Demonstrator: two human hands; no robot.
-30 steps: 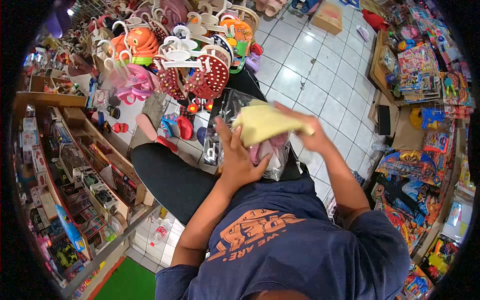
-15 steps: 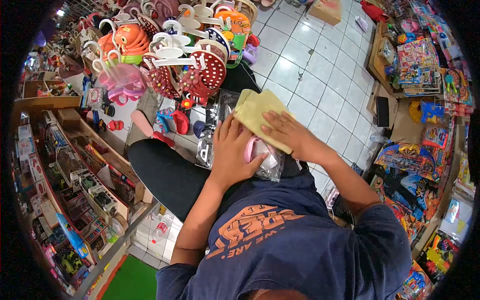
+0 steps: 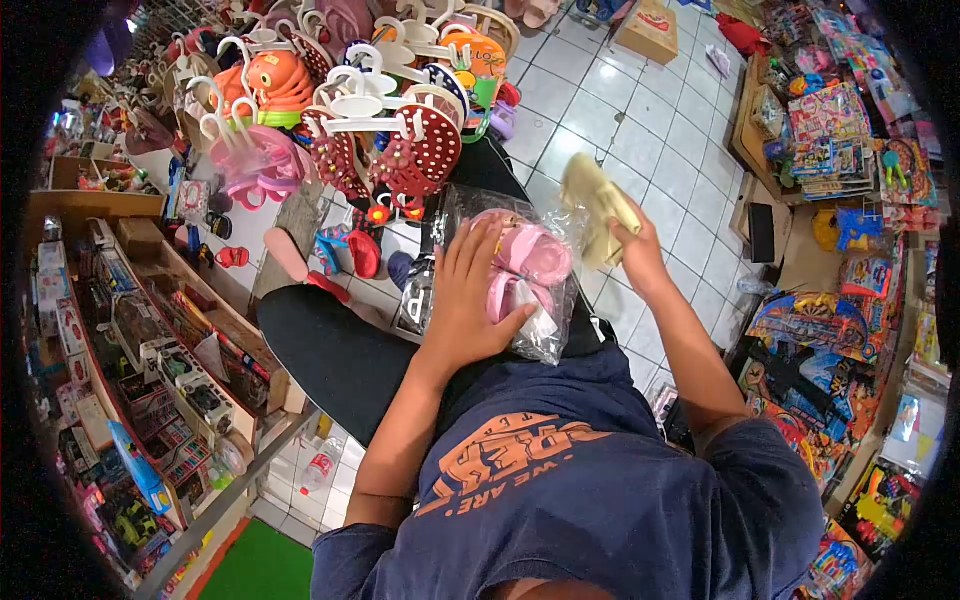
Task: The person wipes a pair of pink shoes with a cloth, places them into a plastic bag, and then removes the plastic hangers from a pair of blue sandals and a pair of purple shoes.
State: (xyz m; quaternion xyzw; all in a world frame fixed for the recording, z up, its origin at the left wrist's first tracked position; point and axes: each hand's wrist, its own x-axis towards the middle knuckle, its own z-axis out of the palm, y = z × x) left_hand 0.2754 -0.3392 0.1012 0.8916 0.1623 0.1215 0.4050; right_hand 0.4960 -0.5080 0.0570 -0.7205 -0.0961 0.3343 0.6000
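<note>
A pair of pink sandals (image 3: pixel 535 252) in a clear plastic bag (image 3: pixel 548 340) rests on my lap. My left hand (image 3: pixel 465 295) lies on the left side of the bag, open, its fingers stretched out and the thumb apart. To the right of the bag, my right hand (image 3: pixel 641 258) is closed on a folded pale yellow cloth (image 3: pixel 597 210), holding it by its lower right edge, off the bag. Part of the sandals is hidden under my left fingers. Under the bag's left side, a black printed wrapper (image 3: pixel 417 297) shows a white letter P.
Sandals on white hangers (image 3: pixel 405 140) crowd the space ahead. Loose sandals (image 3: pixel 362 254) lie on the tiled floor (image 3: pixel 650 150). Toy shelves (image 3: pixel 180 330) stand on the left and packaged toys (image 3: pixel 815 320) on the right. A cardboard box (image 3: pixel 648 32) sits far ahead.
My right hand has lifted the yellow cloth off the bag and moved it to the right, uncovering the pink sandals. My left hand has stayed nearly in place.
</note>
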